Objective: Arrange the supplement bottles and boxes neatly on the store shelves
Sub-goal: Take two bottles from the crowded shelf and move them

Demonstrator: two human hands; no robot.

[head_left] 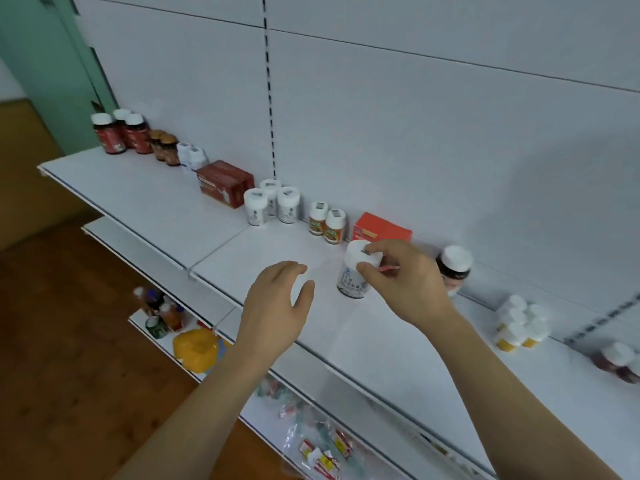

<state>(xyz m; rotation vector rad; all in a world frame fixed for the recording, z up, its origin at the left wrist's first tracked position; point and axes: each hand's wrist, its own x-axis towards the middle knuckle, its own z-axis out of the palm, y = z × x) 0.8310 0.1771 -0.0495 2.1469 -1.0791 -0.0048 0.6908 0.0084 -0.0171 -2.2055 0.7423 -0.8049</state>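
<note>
A person's two bare forearms reach over a white shelf (346, 344) in a store. The left hand (273, 306) hovers above the shelf's front part, fingers loosely curved and holding nothing. Just beyond, the right hand (401, 278) pinches the cap of a white bottle (355, 271) between thumb and fingers; the bottle is upright at mid-shelf, though whether its base touches the board cannot be told. A dark jar (453, 268) with a white cap stands just behind the right hand, near the back panel (415, 116). Off to the right, a cluster of yellow-banded bottles (519, 323) sits close together, and blurred dark bottles (620, 362) lie at the frame's edge. Behind the gripped bottle, an orange box (381, 228) rests against the back panel, with two small brown-labelled bottles (327, 221) just beside it on its left. Farther along stand three white bottles (273, 202), then a red box (225, 181), two more white bottles (192, 155), two brown jars (164, 147) and, at the far end, three red-labelled jars (121, 133). Lower shelves (114, 237) hold drinks, a yellow bag (195, 348) and wrapped packets (322, 448).
</note>
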